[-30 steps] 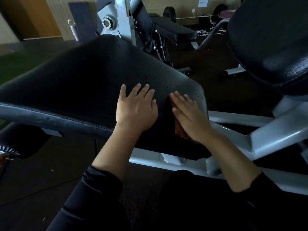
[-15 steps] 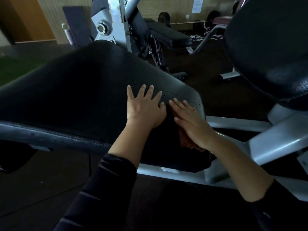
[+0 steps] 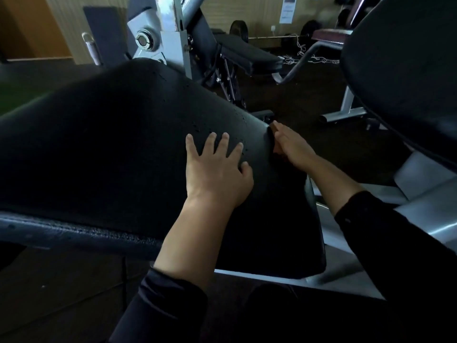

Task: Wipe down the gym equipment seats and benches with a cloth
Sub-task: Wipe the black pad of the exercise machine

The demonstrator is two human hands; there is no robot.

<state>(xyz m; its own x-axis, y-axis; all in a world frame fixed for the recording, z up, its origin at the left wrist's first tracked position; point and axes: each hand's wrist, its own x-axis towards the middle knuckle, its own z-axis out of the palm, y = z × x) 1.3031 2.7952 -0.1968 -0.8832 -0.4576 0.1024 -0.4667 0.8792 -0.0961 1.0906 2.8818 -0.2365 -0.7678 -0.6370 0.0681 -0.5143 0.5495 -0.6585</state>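
The left hand (image 3: 217, 174) lies flat, fingers spread, on the black seat (image 3: 111, 149); the right hand (image 3: 293, 147) presses a brown cloth (image 3: 275, 127) flat against its right edge.

Person wears black long sleeves: left sleeve (image 3: 158, 308) pushed up well short of the wrist, cuff bunched in folds; right sleeve (image 3: 385, 233) likewise. Both hands bare, no gloves or jewellery visible.

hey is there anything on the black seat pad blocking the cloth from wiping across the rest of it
Only the left hand, resting flat with fingers spread on the seat pad. The right hand presses the cloth against the pad's right edge; nothing else visible lies on the dark pad.
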